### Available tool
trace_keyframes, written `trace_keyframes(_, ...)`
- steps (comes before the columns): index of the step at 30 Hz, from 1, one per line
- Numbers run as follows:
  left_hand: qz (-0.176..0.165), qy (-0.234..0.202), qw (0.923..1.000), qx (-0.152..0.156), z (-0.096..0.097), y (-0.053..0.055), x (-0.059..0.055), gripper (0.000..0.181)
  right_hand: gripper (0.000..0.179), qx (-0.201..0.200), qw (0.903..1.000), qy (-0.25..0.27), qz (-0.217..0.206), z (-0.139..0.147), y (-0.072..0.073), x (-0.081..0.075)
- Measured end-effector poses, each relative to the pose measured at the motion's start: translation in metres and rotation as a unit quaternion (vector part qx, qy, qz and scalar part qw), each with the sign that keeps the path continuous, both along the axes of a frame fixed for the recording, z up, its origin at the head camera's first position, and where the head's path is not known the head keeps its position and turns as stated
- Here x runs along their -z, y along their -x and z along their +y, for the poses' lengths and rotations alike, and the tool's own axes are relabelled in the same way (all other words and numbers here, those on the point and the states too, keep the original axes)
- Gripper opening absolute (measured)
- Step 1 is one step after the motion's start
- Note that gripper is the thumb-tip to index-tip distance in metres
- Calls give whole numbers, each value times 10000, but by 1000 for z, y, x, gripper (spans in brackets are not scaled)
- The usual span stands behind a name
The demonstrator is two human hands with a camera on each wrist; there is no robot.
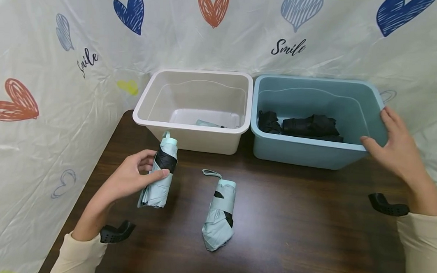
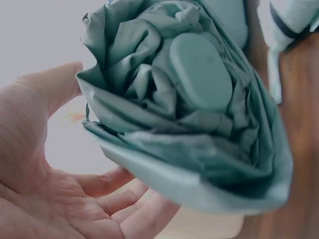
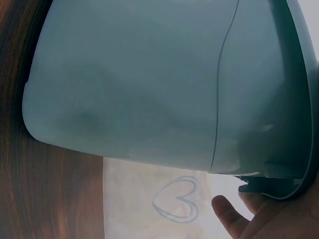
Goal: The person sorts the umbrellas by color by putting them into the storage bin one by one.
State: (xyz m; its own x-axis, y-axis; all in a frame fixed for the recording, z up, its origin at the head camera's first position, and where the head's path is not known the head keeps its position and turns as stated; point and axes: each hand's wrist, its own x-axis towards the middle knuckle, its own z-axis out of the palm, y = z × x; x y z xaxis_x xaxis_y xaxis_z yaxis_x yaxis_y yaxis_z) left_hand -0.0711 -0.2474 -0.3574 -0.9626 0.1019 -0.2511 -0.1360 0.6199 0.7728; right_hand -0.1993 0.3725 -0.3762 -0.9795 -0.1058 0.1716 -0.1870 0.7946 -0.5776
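My left hand (image 1: 131, 175) holds a folded light-blue umbrella (image 1: 167, 150) above the table, thumb across its near side, its capped end tilted up. In the left wrist view, the umbrella's bunched fabric (image 2: 149, 144) fills the middle, around a smooth oval tip. A second folded light-blue umbrella (image 1: 218, 215) with a wrist loop lies on the table, right of the held one. My right hand (image 1: 401, 148) grips the right front corner of the blue bin (image 1: 295, 152), thumb at the front rim and fingers at the side. Dark folded items (image 1: 309, 125) lie inside this bin.
A white bin (image 1: 192, 137) stands beside the blue one at the back, with a light-blue item (image 1: 208, 123) partly visible on its floor. Both stand on a dark wooden table (image 1: 292, 223). A white sheet (image 1: 223, 50) printed with hearts hangs behind and along the left.
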Motion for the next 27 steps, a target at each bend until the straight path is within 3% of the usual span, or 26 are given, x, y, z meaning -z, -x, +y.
trace_keyframes(9, -82, -193, 9998, 58, -7, 14, -38, 69, 86, 3, 10000, 65, 28, 1, -1, 0)
trace_keyframes(13, 4, -273, 9996, -4, -9, 24, -50, 65, 85, -98, 9998, 163, 64, 3, 0, 1)
trace_keyframes(19, 89, -519, 9979, -370, -14, 37, -71, 81, 85, -138, 9998, 154, 5, 0, 2, 3)
trace_keyframes(27, 360, -523, 9976, -272, -10, 60, -92, 74, 86, 38, 10000, -12, 71, 0, -2, 2)
